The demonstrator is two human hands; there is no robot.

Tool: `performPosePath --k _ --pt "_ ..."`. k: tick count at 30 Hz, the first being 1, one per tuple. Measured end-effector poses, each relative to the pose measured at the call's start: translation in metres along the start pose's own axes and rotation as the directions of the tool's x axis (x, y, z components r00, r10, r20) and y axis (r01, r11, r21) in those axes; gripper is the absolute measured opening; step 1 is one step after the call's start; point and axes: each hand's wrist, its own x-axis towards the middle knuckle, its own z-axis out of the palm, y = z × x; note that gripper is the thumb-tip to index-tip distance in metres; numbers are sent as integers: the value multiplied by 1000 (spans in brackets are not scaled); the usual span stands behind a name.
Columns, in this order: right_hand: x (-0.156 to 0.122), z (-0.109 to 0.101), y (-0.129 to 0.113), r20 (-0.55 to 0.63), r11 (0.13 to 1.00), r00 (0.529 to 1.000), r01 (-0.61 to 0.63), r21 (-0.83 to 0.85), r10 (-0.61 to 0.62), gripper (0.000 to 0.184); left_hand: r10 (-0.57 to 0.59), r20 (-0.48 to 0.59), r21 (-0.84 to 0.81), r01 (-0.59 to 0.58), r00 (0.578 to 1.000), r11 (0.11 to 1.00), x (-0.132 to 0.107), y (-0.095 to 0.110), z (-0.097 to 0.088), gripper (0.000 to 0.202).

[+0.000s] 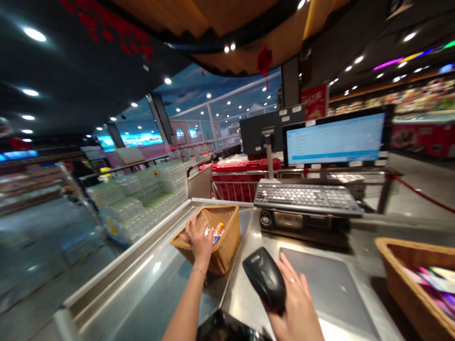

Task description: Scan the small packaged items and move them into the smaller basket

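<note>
My right hand (296, 303) is closed around a black scanner (265, 277). The wide end of the scanner points away from me, a bit to the left. It is up over the near part of the metal counter (142, 289), right of the left-hand basket. My left hand (199, 239) reaches over the near left side of a straw-colored basket (227, 251), with its fingers bent. I cannot tell if they pinch something or just rest there. Some small bright packets (219, 229) are in this basket, right beside my fingers. The basket is near the far left corner of the counter. I cannot tell if it stands flat or tips.

A flat gray mat (330, 279) lies just right of my right hand. Past it, near the counter's far edge, a black keyboard (305, 195) sits up on a dark stand (305, 229). A lit screen (334, 142) is behind the keyboard, and I see the back of another screen (256, 135) beside it. At the counter's right side is a second basket (401, 279) with colorful packs (439, 284) inside. Red crates (245, 164) are beyond the far edge.
</note>
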Motion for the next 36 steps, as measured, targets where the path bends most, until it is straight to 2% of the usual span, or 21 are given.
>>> performPosePath --k 10,20,28,32,36 --pt "-4 -4 7 -19 1000 1000 1 -25 -1 55 39 42 -126 -34 998 991 -12 38 6 16" --pt "-7 -14 16 -36 1000 999 -9 -30 8 58 207 96 -207 -184 974 961 -31 91 14 21" --pt "-10 -25 25 -20 999 999 -37 -31 37 65 276 121 -243 -241 954 940 -41 130 11 20" --pt "-12 -30 28 -3 998 999 -54 -19 54 69 343 151 -280 -292 927 914 -49 148 13 22" --pt "-14 -37 31 25 997 997 -77 -24 77 75 420 180 -314 -353 889 882 -61 166 22 25"
